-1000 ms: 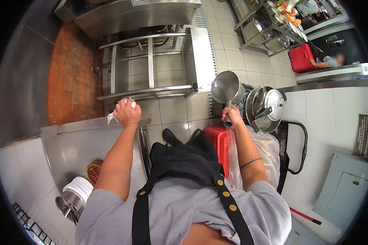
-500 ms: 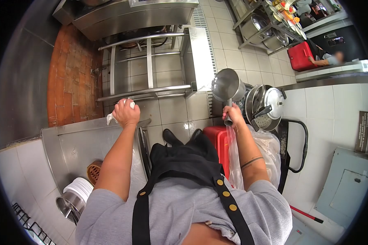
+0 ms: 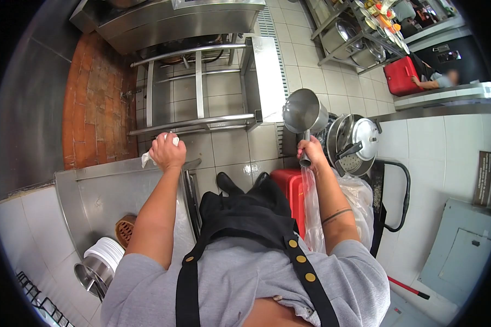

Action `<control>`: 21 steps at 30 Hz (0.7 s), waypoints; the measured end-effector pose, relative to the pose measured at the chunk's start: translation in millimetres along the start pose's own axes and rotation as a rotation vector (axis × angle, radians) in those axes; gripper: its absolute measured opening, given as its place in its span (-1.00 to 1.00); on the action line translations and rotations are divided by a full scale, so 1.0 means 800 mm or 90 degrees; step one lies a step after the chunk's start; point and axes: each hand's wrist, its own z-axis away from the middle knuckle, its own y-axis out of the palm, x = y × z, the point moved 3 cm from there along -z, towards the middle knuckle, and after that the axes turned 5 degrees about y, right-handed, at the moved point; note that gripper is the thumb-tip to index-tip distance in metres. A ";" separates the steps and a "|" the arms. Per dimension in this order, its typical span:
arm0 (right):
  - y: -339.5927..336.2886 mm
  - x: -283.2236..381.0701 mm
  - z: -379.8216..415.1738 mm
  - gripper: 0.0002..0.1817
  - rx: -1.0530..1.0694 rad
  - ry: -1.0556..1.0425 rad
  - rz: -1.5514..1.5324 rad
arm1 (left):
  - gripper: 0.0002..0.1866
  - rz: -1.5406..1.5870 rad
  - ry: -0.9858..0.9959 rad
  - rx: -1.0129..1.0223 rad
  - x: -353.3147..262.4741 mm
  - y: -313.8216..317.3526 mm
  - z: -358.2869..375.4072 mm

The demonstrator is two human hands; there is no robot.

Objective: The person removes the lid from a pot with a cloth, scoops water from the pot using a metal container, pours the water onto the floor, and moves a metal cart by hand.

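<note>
My right hand (image 3: 311, 151) is closed round the tubular handle of a deep metal dipper (image 3: 304, 110), whose wide bowl points away from me. In my left hand (image 3: 167, 151) a crumpled white cloth (image 3: 145, 159) is bunched, with one end hanging below the fingers. That hand is over the far edge of the steel counter (image 3: 109, 188), near the low metal frame stand (image 3: 196, 122). To the right of the dipper stand stacked pots, among them a lidded pressure cooker (image 3: 364, 137) and a perforated strainer (image 3: 359, 162).
A red bin (image 3: 290, 188) and a clear plastic bag (image 3: 354, 196) are by my right forearm. White bowls (image 3: 103, 252) and a woven brown basket (image 3: 125, 230) sit at left. A person (image 3: 444, 79) is beside a red container (image 3: 401, 75) at far right.
The dipper has tilted and shifted very slightly. My left hand with the cloth is nearly in the same place.
</note>
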 end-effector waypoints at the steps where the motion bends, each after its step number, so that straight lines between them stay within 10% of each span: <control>1: 0.001 0.001 -0.001 -0.77 0.000 0.001 0.001 | -0.73 0.001 -0.002 0.003 -0.001 -0.002 0.000; 21: 0.022 0.010 0.005 -0.77 -0.003 -0.005 0.041 | -0.75 -0.003 0.002 -0.004 -0.001 0.001 0.000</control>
